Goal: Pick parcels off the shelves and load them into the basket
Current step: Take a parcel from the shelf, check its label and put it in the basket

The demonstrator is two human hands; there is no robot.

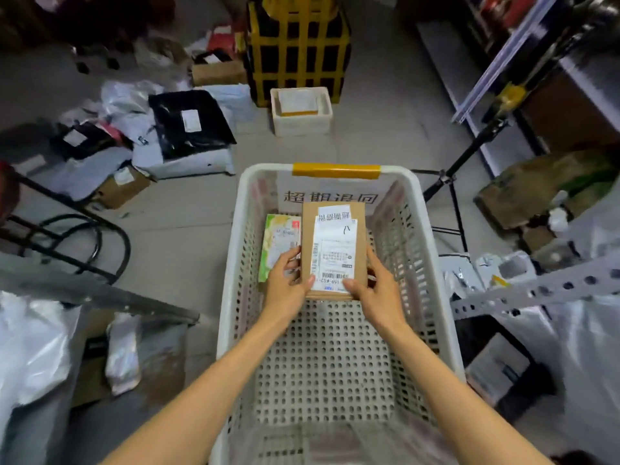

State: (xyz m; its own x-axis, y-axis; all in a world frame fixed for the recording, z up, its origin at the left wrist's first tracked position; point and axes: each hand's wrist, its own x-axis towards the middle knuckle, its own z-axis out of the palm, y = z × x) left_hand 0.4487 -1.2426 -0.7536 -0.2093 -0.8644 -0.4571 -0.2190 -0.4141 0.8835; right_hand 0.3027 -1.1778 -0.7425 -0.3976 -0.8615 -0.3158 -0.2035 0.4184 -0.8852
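Both hands grip one cardboard parcel point(332, 250) over the basket point(231, 263).
Left hand point(287, 283) and right hand point(375, 286) pinch its sides, thumbs on label.

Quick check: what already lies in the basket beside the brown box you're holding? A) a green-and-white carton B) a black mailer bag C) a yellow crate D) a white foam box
A: a green-and-white carton lies on the basket floor, just left of the brown box gripped by the left hand and right hand.
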